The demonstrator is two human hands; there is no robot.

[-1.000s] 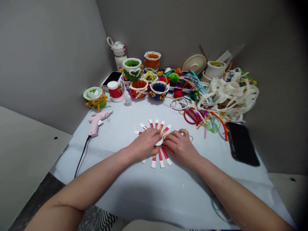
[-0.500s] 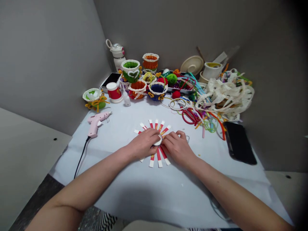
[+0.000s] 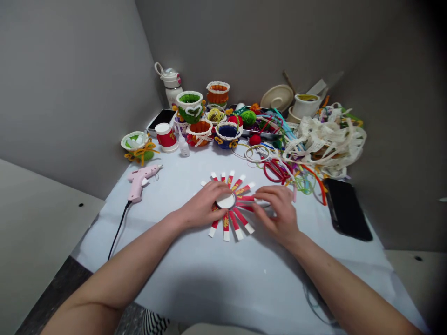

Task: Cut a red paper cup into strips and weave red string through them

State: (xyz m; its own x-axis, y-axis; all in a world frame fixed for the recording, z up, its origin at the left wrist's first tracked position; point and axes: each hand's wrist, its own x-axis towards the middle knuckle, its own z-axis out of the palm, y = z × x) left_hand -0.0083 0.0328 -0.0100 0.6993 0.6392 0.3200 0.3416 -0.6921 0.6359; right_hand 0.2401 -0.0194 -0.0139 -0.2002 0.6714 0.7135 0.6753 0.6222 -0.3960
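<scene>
A paper cup cut into red and white strips (image 3: 238,226) lies splayed like a sunburst on the table, its round white base (image 3: 226,200) facing up. My left hand (image 3: 204,204) grips that base, thumb and fingers curved around its left side and covering several strips. At the right side, my right hand (image 3: 277,211) has its thumb and fingertips around the ends of the strips pointing right. Whether they pinch one strip or two is hard to make out.
A pink glue gun (image 3: 141,181) with a black cord lies to the left. Behind are decorated cups (image 3: 190,108), a glue bottle (image 3: 183,146) and a red-banded paper cup (image 3: 166,138). Red-handled scissors (image 3: 274,171), tangled lace (image 3: 326,139) and a black phone (image 3: 349,209) lie to the right.
My right hand has moved outward from the base to the strip ends on the right. The splayed cup has turned slightly, and more of its white base shows.
</scene>
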